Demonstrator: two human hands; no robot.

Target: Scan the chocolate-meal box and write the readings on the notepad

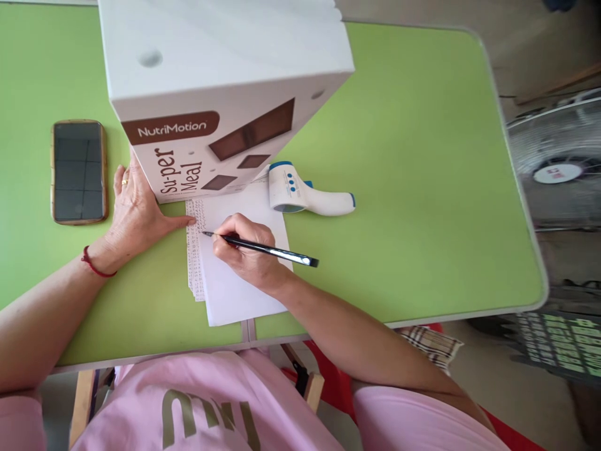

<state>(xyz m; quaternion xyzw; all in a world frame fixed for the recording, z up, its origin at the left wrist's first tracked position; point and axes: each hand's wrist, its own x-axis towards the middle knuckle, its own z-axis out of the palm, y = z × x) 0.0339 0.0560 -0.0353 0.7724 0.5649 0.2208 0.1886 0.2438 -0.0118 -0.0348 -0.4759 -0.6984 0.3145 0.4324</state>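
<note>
In my right hand [248, 250] is a black pen [277, 252], pinched with its tip toward the left. The tip is at the left edge of a blank white sheet [235, 294], where a strip of paper covered in small writing [193, 263] lies alongside. My left hand [138, 203] rests with its fingers stretched out against the left side of a large white box [178, 150], and its thumb lies on the written strip. Some fingertips are hidden by the box. A white and blue infrared thermometer [307, 193] lies on the sheet's upper right edge.
A phone [79, 172] in a brown-edged case lies on the green table [422, 169], left of my left hand. The tall box stands over the far part of the papers. Beyond the table's right edge is a fan [556, 169]. A checked cloth [432, 346] shows below the front edge.
</note>
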